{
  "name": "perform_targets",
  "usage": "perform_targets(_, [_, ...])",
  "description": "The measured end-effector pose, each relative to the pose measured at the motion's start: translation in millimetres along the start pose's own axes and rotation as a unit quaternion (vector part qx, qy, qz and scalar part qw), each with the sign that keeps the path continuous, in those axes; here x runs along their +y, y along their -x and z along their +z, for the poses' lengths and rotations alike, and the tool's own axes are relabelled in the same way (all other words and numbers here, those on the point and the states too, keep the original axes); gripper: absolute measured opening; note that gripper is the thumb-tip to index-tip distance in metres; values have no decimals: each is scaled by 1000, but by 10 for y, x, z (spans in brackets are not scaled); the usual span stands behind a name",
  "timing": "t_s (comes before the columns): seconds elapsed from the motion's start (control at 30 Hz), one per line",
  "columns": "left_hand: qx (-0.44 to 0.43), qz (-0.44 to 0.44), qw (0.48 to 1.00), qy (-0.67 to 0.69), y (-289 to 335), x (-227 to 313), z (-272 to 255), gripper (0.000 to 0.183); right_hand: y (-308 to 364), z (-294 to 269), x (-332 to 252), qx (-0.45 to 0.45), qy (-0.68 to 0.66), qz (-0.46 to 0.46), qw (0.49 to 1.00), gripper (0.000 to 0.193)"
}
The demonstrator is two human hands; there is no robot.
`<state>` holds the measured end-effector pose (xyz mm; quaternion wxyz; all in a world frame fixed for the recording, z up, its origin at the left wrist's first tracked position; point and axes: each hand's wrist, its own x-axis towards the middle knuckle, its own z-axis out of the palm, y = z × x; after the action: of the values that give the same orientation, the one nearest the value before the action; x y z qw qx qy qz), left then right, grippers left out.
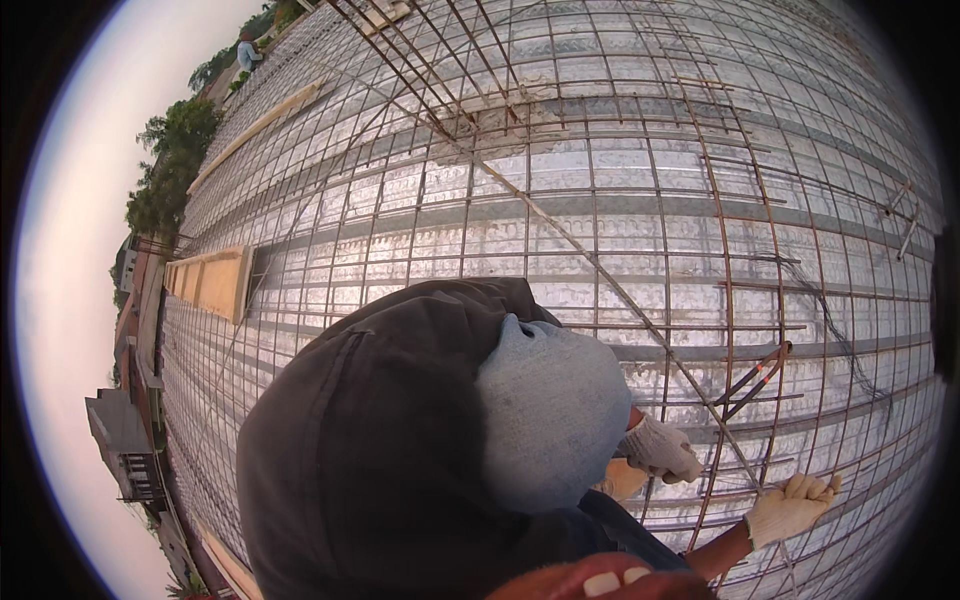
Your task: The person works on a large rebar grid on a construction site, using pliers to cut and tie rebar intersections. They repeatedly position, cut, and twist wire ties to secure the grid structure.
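My left hand [662, 450], in a pale knit work glove, is closed above the steel mesh, just beyond my denim-covered knee [560, 415]. Whatever its fingers pinch is too small to make out. To the right and nearer, my right hand [795, 508] wears a similar glove. Its fingers are curled over the rebar mesh [725, 300], close to the lower end of a long diagonal bar [600, 262]; what they grip is hidden. A dark two-handled tool [757, 378] with orange marks lies on the bars beyond my hands.
Loose thin tie wires [835, 325] lie on the mesh at right. Under it spreads ribbed metal decking [630, 300]. Starter bars [425, 85] rise at the top. A wooden form box [215, 280] stands left, near a timber plank [255, 135]. Another person [248, 52] is far off.
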<state>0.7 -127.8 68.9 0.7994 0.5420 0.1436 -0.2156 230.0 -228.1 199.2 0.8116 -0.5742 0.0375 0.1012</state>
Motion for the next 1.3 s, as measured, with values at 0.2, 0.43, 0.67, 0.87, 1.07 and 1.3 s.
perform_targets(0.2, [-75,-87,978,-174,224,171,188,54,263,293,120,-149,69,-4,986,33])
perform_targets(0.43, [86,-11,924,-372,346,-11,-74,58,76,-161,-516,-148,457,-265,836,39])
perform_targets(0.67, [383,124,754,-518,396,-61,-898,41,194,-426,-167,-216,570,-151,778,53])
perform_targets(0.87, [259,24,761,-595,131,-214,-1231,39,126,-285,-82,-179,543,-104,814,50])
perform_targets(1.07, [306,124,736,-591,20,-363,-1324,21,-213,-313,334,-250,532,-85,804,41])
perform_targets(1.3, [222,20,774,-593,26,36,-1288,30,-252,79,1249,-232,710,-93,659,84])
